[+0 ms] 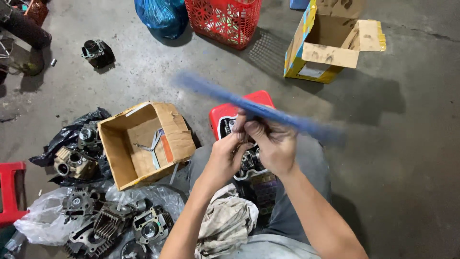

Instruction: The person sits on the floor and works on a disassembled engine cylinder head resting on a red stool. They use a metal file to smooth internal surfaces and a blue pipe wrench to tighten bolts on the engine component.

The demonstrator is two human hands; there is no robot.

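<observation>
A crumpled rag [225,223] lies under my wrists. My left hand [225,156] and right hand [273,144] both clamp one blurred blue strip [258,109] above an engine part [249,160]; two cardboard boxes lie beyond: one [143,141] left, one [330,41] ahead.

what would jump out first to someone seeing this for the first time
The long blue strip, blurred, runs across the centre, held by the left hand and right hand above a red stool. Left of them sits an open cardboard box, with grey engine parts on plastic at lower left and a red basket at top.
</observation>
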